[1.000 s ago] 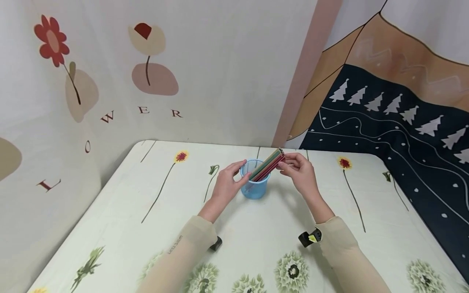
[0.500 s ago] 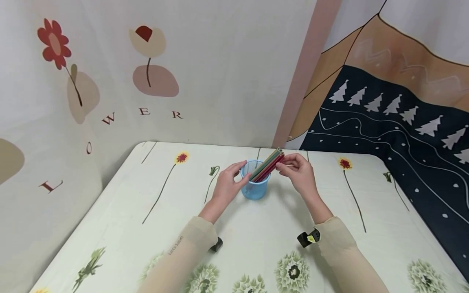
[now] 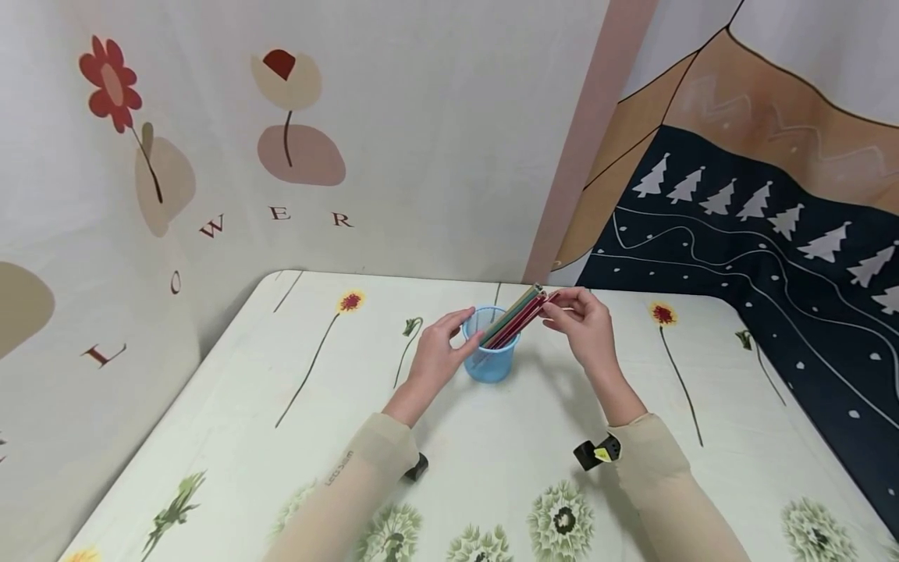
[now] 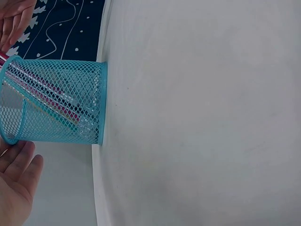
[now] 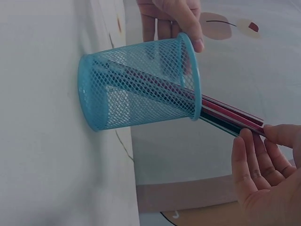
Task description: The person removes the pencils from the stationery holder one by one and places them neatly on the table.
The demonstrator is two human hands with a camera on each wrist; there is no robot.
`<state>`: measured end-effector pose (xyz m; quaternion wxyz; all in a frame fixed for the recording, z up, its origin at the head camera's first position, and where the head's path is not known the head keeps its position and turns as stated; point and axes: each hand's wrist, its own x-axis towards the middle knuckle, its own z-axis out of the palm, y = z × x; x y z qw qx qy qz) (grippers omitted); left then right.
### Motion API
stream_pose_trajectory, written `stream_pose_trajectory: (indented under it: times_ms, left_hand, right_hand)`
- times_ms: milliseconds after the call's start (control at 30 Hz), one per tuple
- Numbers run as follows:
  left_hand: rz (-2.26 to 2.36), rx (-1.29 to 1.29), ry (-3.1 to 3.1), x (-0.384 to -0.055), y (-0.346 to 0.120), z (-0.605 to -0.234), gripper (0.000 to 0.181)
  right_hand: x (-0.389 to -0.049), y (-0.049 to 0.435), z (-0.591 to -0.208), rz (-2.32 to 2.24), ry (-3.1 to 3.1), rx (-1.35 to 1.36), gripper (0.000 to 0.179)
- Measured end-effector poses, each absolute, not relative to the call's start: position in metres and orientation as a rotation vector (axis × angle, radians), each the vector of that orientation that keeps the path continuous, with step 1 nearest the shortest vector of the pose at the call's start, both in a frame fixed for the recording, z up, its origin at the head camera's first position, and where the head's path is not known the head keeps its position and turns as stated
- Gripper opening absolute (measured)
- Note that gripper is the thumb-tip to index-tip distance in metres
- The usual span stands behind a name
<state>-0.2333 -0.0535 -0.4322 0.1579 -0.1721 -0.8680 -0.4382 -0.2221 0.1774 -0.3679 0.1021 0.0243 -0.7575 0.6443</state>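
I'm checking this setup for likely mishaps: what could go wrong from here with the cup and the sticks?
The sticks lean to one side, so the mesh cup might tip if the left hand stops steadying it. The right hand pinches at their upper ends, where they lie close together, so neighbours could get dragged along.

Indoor corner, home-like in look; exact kind of room unclear. Desk [image 3: 232,437] draped in pale flower-printed cloth [image 3: 744,437]. Behind it, off-white fabric [image 3: 435,140] with red flower motif [image 3: 111,84] and letters [image 3: 279,213]; at right, navy-and-tan fabric [image 3: 808,269] with white trees [image 3: 652,179]. Blue mesh cup [image 3: 489,367] on desk, ordinary household or study item.
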Motion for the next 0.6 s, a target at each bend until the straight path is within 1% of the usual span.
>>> stream_pose_trajectory:
  times_ms: [133,400,600]
  left_hand:
    - [-1.228,-0.491,-2.48,-0.234,-0.054,-0.432,0.047]
    - [-1.248,-0.493,-2.494,-0.233,-0.053,-0.432,0.047]
    - [-1.256,-0.468,-2.499,-0.233,-0.053,-0.432,0.047]
  right_hand:
    - [-0.222,0.182,-0.363,1.914,-2.179,0.08,0.028]
    - [-0.221,0.193,-0.356,1.987,-2.039,0.047,0.014]
    - [-0.222,0.2,-0.349,2.044,-1.958,-0.024,0.017]
